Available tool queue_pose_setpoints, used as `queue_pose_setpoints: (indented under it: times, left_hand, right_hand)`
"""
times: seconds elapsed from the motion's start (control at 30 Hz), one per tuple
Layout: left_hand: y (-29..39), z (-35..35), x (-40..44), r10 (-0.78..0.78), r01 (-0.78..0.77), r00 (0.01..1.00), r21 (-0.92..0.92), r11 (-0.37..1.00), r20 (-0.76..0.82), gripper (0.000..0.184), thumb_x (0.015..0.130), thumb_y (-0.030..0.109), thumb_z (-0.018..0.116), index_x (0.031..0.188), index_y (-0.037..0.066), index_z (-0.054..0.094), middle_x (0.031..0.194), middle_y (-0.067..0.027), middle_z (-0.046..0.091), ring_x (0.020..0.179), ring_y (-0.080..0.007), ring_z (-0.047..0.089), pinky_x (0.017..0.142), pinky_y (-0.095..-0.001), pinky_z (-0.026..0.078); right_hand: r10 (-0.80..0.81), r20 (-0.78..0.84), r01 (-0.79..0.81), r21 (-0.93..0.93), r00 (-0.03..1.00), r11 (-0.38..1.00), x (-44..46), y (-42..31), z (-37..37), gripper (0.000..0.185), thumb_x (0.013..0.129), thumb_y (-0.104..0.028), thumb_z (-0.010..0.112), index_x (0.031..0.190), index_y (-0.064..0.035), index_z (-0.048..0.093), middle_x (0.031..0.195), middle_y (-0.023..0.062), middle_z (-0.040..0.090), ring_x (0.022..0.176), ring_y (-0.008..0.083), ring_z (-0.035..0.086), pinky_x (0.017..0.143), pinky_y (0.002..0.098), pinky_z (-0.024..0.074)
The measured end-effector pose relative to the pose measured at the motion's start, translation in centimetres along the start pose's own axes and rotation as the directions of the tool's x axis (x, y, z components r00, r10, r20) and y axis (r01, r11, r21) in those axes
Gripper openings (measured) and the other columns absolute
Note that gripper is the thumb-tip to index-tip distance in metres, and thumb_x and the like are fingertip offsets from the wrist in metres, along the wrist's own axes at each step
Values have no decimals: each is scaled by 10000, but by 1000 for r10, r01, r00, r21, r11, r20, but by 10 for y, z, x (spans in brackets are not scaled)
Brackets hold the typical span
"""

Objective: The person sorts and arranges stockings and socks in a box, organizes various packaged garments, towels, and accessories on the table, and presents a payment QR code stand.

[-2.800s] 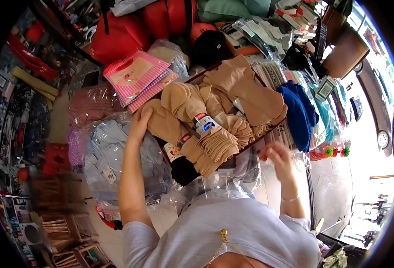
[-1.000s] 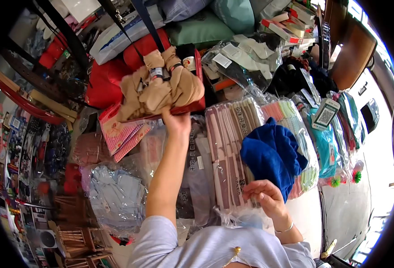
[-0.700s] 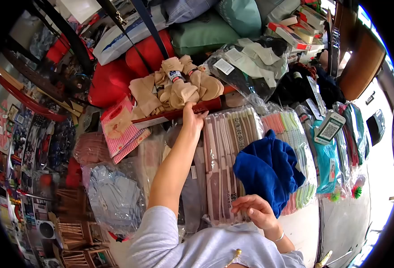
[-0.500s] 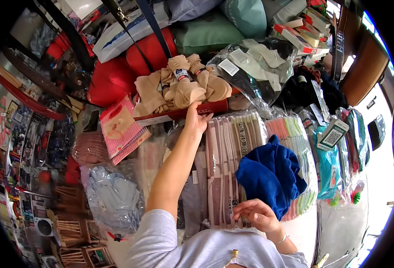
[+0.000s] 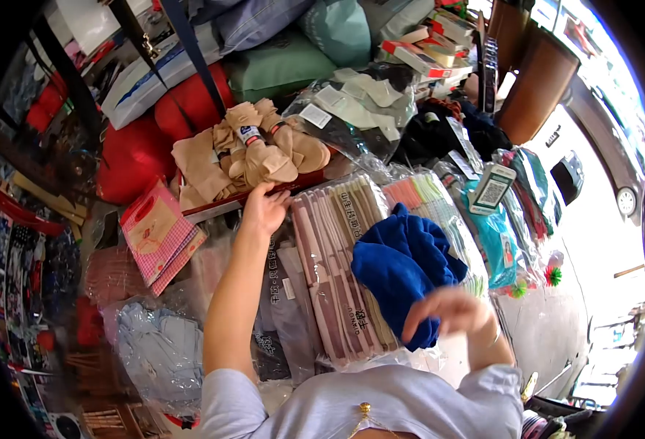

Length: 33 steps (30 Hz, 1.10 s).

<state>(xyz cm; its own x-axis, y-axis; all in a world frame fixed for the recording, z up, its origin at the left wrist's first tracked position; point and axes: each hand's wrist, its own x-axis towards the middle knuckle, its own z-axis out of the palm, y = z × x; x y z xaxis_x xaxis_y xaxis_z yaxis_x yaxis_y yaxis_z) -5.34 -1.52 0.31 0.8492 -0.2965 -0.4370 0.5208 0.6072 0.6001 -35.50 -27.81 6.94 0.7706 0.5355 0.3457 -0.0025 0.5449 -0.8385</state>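
Note:
My left hand [image 5: 267,208] is at the front edge of a red box [image 5: 223,208] heaped with tan socks [image 5: 264,157]; its fingers are apart and touch or nearly touch the box. My right hand [image 5: 450,314], smeared by motion, hovers by the lower right part of a crumpled blue cloth [image 5: 399,256]; whether it touches the cloth is unclear. The cloth lies over plastic-wrapped striped towels [image 5: 333,271]. Left of the box lie pink checked packets [image 5: 158,234].
Red bags [image 5: 136,161] and a green cushion [image 5: 282,66] are behind the box. Bagged pale socks [image 5: 366,102] lie behind the towels. A QR-code card [image 5: 492,189] stands on packed clothes at the right. Bagged grey-blue garments [image 5: 158,347] sit at the near left.
The box of socks went from in front of me to the back, in my left hand, and now rests there with the fingers loosened. My right hand has just moved toward the blue cloth.

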Motion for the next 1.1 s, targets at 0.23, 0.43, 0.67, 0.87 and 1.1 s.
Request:
queue_pose_setpoints:
  times: [0.23, 0.43, 0.67, 0.87, 1.1]
  left_hand:
    - [23, -33, -120, 228, -219, 965, -82, 972, 132, 502, 875, 156, 519, 1312, -4, 329, 1408, -261, 280, 1332, -344, 273, 1109, -486, 217]
    - [30, -118, -209, 361, -347, 924, -122, 930, 124, 420, 901, 197, 495, 1306, 116, 416, 1357, -148, 402, 1286, -265, 362, 1043, -447, 318]
    - [16, -184, -250, 441, -455, 890, -170, 874, -119, 393, 926, 261, 451, 1301, 146, 441, 1295, -74, 495, 1227, -225, 437, 1000, -413, 345]
    - [16, -131, -227, 429, -406, 890, -162, 899, 154, 385, 932, 283, 445, 1295, 152, 457, 1233, -60, 548, 1167, -192, 497, 946, -447, 414]
    - [-22, -49, -245, 375, -329, 782, -182, 927, 498, 668, 868, 522, 505, 1396, 161, 313, 1321, -117, 465, 1216, -267, 456, 964, -548, 387]
  right_hand:
    - [-114, -830, -406, -382, 546, 830, 83, -2, -212, 499, 868, -271, 615, 1258, 8, 478, 1090, 138, 569, 917, 202, 552, 773, 321, 455]
    - [173, -938, -382, 48, 301, 923, 149, 43, -318, 393, 780, -292, 722, 1008, -23, 549, 830, 64, 520, 617, 145, 490, 521, 310, 413]
    - [215, -872, -428, 6, 440, 904, 174, 5, -293, 141, 835, -249, 637, 827, -131, 562, 618, 8, 546, 465, 127, 490, 412, 250, 348]
    - [-252, -711, 141, -213, 657, 967, 214, -69, -146, 164, 868, -120, 583, 999, -22, 567, 817, 48, 620, 649, 128, 580, 547, 258, 472]
    - [-412, -422, 66, -630, 808, 774, 147, 10, 47, 395, 857, -113, 618, 1204, 8, 474, 1063, 92, 592, 955, 192, 572, 808, 286, 468]
